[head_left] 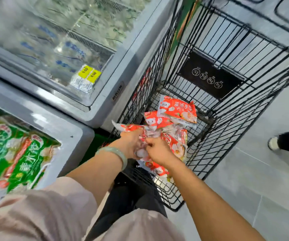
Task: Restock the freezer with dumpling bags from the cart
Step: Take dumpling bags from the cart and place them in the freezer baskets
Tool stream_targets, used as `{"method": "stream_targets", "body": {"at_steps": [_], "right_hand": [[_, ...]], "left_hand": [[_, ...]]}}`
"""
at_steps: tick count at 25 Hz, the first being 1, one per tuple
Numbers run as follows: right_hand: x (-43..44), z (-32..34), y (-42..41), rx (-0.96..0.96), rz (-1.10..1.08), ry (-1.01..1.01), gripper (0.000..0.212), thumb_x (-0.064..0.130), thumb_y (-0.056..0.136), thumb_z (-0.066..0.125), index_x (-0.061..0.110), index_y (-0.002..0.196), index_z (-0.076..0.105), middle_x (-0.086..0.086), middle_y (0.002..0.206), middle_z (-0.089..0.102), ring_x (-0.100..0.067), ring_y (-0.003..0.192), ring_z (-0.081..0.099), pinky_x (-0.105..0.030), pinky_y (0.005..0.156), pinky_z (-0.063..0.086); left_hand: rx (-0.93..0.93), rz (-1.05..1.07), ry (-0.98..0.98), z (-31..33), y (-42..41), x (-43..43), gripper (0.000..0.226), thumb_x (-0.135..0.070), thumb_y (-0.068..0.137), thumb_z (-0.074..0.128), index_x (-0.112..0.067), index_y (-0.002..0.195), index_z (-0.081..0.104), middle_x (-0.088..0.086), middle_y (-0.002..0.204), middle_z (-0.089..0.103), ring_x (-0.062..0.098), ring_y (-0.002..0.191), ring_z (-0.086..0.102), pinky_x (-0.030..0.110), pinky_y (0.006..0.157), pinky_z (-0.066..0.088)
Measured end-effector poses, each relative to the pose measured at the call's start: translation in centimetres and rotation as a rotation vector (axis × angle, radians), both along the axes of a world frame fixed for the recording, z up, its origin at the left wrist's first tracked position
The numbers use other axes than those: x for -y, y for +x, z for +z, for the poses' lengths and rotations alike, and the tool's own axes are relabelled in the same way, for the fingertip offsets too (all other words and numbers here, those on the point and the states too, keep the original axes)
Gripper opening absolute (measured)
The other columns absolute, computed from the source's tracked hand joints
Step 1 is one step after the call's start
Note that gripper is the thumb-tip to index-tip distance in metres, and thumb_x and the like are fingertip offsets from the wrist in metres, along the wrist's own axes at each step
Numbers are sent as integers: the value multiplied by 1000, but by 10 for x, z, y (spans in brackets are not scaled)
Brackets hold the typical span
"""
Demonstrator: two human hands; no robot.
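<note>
Dumpling bags (173, 150) sat bunched in both my grips, left hand (131, 145) and right hand (159, 150) pinching them; the freezer (67, 129) lay lower left of the cart (227, 129).

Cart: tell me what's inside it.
The cart holds a pile of red dumpling bags. Both hands, left and right, grip bags from it. Whatever lies beneath the pile is covered.
</note>
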State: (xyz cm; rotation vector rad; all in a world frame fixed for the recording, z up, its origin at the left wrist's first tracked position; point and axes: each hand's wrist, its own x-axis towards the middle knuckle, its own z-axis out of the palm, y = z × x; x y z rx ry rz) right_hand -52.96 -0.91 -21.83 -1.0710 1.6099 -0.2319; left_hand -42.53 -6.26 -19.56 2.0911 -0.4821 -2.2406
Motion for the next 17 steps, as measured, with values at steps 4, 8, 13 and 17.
{"method": "stream_targets", "body": {"at_steps": [4, 8, 13, 17], "right_hand": [[7, 38, -2, 301, 93, 273, 24, 12, 93, 56, 4, 115, 62, -6, 85, 69, -11, 66, 69, -26, 58, 56], [25, 61, -19, 239, -34, 300, 35, 32, 94, 56, 5, 117, 62, -7, 88, 72, -17, 70, 68, -27, 65, 56], [44, 76, -14, -53, -248, 111, 42, 35, 97, 47, -1, 116, 57, -13, 99, 65, -25, 86, 61, -31, 76, 46], [48, 91, 38, 17, -158, 253, 76, 74, 84, 35, 14, 127, 54, -9, 125, 60, -29, 111, 58, -42, 93, 46]], "left_hand": [[82, -36, -126, 24, 27, -10, 27, -17, 99, 35, -15, 78, 50, -1, 41, 60, 13, 38, 58, 22, 44, 51], [-88, -28, -288, 57, 49, -15, 22, -10, 97, 44, -11, 78, 55, 0, 54, 68, 6, 41, 61, 17, 42, 52], [-164, 139, -379, 91, 102, -22, 18, -2, 97, 42, -10, 93, 59, 8, 80, 72, 17, 67, 68, 32, 63, 59], [-166, 311, -400, 115, 166, -47, 17, -6, 98, 43, -13, 102, 58, 6, 88, 70, 17, 74, 64, 27, 65, 56]]}}
